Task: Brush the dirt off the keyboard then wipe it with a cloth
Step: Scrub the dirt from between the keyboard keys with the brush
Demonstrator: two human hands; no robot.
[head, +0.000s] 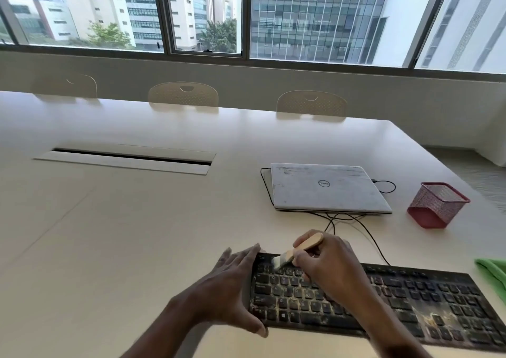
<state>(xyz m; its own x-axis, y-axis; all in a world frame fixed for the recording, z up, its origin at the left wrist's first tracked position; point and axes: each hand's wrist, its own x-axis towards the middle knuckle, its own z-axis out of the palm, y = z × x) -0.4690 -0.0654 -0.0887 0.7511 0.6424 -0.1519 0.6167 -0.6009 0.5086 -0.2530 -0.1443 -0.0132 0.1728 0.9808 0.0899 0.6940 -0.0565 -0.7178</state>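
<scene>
While the black keyboard (424, 300) lies on the near right part of the pale table (109, 220), its long axis running left to right, both hands sit at its left end and most of its length stretches away to the right. Pale crumbs speckle the keys, thickest near the arrow keys. The right hand (328, 267) grips a small wooden-handled brush (298, 248), bristles down on the upper left rows. The left hand (235, 286) lies flat with straight fingers against the left short edge, thumb at the near corner, seemingly bracing the board. Judging from this, brushing has only begun and the strokes must work rightward, a reach that suits the right hand better. The green cloth (492, 272) waits at the frame's right edge, just beyond the keyboard's far right corner, untouched. Behind sit a closed Dell laptop (328, 188) with trailing cables and 1 red mesh pen holder (438, 204); whatever it holds, if anything, cannot be made out.
</scene>
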